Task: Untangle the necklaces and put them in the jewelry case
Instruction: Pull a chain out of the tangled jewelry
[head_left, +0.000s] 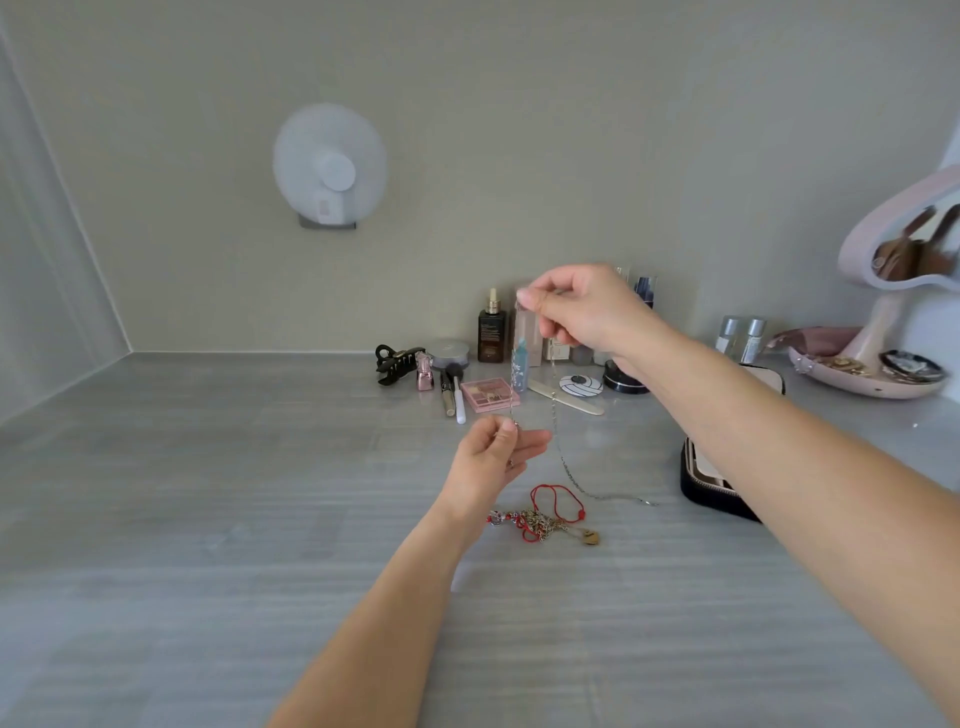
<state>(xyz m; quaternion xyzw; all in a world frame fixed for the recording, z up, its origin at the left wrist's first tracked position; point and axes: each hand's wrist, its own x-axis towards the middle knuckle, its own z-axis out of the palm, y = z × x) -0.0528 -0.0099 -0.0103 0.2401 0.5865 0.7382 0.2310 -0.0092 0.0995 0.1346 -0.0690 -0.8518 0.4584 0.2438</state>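
- The right hand (576, 306) is up above and to the left of the black jewelry case (709, 491), with thumb and forefinger pinching the top of a silver chain necklace (562, 460).
- The left hand (498, 452), lower and left of the case, pinches a second strand of that chain.
- The chain's loose end lies on the grey tabletop (260, 493) just left of the case.
- A tangle of necklaces (535, 522) with a red cord lies left of the case, nearer the person.

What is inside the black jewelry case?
Only pale beige lining shows inside the jewelry case. The right forearm covers most of it, so any necklaces inside cannot be seen.
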